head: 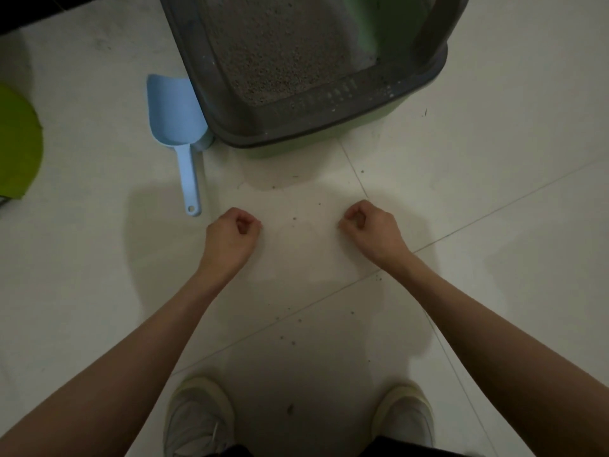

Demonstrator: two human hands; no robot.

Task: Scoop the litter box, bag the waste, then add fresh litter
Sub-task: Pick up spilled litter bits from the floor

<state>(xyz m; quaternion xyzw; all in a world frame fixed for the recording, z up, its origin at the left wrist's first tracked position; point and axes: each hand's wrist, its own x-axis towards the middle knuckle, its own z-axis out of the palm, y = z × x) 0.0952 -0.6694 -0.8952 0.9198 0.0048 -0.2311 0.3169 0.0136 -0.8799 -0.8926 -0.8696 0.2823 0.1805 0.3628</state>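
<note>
Both fists empty, scoop waiting on the floor.

My left hand [232,230] and right hand [370,227] hang curled, gripping nothing, above the tile. The scoop [179,127] lies just left of the box [329,127], handle toward me. I judge 1 clean move: left hand takes the handle low, then I skim the litter [280,51] shallowly.

The litter box [313,103] is cut by the top edge; the green object [16,143] at left, maybe a lid, is cut too
</note>
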